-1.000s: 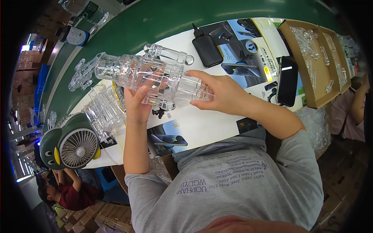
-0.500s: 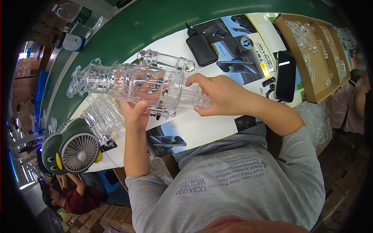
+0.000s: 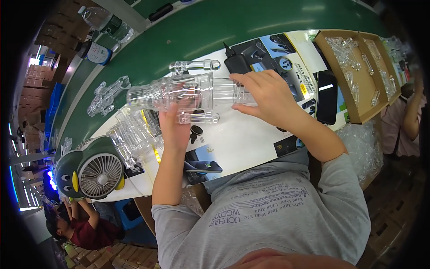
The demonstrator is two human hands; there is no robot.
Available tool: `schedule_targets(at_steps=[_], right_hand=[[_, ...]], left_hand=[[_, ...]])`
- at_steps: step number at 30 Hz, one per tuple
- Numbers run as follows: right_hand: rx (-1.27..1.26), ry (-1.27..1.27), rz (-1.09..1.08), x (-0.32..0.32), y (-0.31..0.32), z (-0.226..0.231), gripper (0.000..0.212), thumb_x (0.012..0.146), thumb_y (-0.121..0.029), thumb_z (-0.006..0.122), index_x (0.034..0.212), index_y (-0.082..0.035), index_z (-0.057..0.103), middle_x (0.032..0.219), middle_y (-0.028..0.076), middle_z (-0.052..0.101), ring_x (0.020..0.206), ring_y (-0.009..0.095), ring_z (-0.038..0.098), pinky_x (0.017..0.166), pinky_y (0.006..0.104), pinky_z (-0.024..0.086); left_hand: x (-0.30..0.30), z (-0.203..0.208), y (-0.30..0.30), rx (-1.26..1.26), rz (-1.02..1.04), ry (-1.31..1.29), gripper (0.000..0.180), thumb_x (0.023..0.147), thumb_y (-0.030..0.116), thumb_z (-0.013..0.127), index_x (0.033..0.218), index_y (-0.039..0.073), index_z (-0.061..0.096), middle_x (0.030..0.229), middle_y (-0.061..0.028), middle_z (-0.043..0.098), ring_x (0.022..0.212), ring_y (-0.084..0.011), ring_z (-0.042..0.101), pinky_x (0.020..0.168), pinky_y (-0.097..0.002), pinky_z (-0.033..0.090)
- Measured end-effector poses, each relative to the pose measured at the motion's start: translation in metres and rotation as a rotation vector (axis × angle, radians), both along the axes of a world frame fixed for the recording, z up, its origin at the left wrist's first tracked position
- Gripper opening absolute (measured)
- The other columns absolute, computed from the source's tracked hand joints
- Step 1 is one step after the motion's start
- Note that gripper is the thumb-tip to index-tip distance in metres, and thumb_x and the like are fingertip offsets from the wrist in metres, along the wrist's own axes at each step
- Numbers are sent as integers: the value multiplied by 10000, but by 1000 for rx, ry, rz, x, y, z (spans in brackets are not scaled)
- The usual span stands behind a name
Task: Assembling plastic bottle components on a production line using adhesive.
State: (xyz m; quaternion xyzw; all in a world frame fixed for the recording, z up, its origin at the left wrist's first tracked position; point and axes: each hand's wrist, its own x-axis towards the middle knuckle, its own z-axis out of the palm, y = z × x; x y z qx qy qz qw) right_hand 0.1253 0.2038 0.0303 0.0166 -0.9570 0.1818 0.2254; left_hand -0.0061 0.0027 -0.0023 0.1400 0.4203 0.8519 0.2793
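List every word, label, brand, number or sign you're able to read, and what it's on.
Wording isn't copied here; this is where print shows.
Printed sheet: bold dark lettering, partly legible; smaller lines too small.
Grey shirt: dark lettering, larger lines legible, the rest blurred.
Jar: pale label, too small to read.
Water bottle: dark green label, unreadable.
Clear tubular piece: no print seen.

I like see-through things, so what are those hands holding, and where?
A clear ridged tube: the left hand grips its wide middle, and the right hand holds its right end.
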Motion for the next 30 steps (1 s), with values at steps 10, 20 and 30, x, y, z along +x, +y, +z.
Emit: schedule_targets(at_steps=[10, 20, 30], right_hand=[[-1028, -336, 162, 7, -8, -14, 474, 843, -382, 550, 1144, -21, 484, 816, 84, 585, 656, 162, 547, 591, 274, 440], [-2217, -549, 315, 24, -12, -1, 669, 900, -520, 284, 1256, 41, 364, 722, 72, 518, 501, 100, 432, 505, 235, 357], [-2505, -582, 369, 24, -13, 5, 689, 900, -519, 288, 1291, 49, 291, 706, 68, 500, 532, 114, 431, 522, 258, 357]], left_hand=[[-7, 4, 0, 145, -22, -79, 715, 826, 531, 469, 1307, 38, 280, 1271, -137, 393, 1202, -297, 368, 1021, -423, 274], [-5, 5, -3, 30, 65, 21, 463, 914, 409, 343, 1206, 50, 367, 1173, -129, 448, 1063, -228, 450, 923, -368, 352], [-7, -1, -1, 4, 41, 74, 388, 912, 324, 386, 1182, 45, 384, 1132, -121, 473, 1030, -209, 471, 899, -348, 362]])
